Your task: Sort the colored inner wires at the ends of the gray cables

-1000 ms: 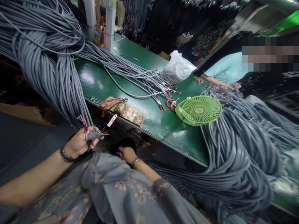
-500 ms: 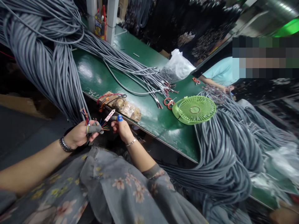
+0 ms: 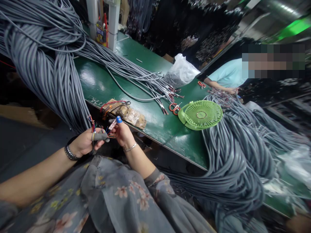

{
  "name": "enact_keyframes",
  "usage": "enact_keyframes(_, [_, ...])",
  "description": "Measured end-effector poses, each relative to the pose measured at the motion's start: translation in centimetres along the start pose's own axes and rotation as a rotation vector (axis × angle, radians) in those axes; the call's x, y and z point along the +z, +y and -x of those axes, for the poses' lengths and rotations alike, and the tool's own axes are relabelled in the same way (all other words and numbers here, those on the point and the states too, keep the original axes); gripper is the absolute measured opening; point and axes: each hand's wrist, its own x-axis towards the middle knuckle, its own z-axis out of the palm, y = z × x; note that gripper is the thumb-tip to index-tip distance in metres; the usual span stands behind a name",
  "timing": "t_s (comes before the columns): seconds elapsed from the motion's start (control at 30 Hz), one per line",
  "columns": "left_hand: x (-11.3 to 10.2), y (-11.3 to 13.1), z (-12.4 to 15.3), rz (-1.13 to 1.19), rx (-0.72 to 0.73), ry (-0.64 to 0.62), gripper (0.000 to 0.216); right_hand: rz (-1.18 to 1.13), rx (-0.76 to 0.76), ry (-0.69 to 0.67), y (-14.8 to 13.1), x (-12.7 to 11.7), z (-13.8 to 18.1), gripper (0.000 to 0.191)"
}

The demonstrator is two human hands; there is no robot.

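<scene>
Clamped on coloured wires [image 3: 110, 136] — left hand [image 3: 85, 142], head view, left of frame centre. Right hand [image 3: 123, 134] beside the strands; whether it pinches any, I cannot tell. I judge them light, springy, easily bent — best gripped near the left fingers.

Wires [image 3: 111, 136] in L hand [image 3: 86, 142], R hand [image 3: 124, 135] just R, in front of surface [image 3: 189, 145]. Block [image 3: 133, 117] at its front edge. Cable bundle [image 3: 43, 61] on L, ends [image 3: 171, 92] twd ctr; bag [image 3: 181, 72] behind ends, nearer scissors [image 3: 174, 109] just R, fan [image 3: 201, 115] next, 2nd bundle [image 3: 238, 161] R of fan.
</scene>
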Motion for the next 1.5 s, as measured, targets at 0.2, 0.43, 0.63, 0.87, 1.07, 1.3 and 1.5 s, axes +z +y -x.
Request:
enact_keyframes(0.2, [0.5, -0.1, -0.4, -0.026, 0.0, 0.016, 0.032, 0.011, -0.099, -0.007, 0.6, -0.1, -0.6, 0.041])
enact_keyframes(0.43, [1.0, 0.0, -0.5, -0.035, -0.025, 0.048, 0.032, -0.024, -0.099, 0.009, 0.7, 0.0, -0.7, 0.038])
enact_keyframes(0.63, [1.1, 0.0, 0.2, -0.04, -0.01, 0.059, 0.028, -0.049, 0.041, -0.041, 0.5, -0.2, 0.0, 0.055])
enact_keyframes(0.87, [1.8, -0.5, 1.7, -0.036, 0.071, 0.124, 0.034, -0.06, 0.011, -0.06, 0.5, -0.1, 0.3, 0.04])
enact_keyframes(1.07, [2.8, -0.1, 1.5, 0.01, 0.094, 0.227, 0.036, 0.051, -0.203, 0.068, 1.3, 0.1, 0.2, 0.034])
enact_keyframes(1.3, [2.9, -0.1, 1.0, 0.014, 0.094, 0.224, 0.036, -0.018, -0.159, 0.02, 1.9, 0.0, -0.5, 0.04])
enact_keyframes(1.5, [2.8, -0.4, 0.6, 0.018, 0.09, 0.266, 0.035, -0.176, -0.057, -0.001, 1.4, 0.6, -0.9, 0.038])
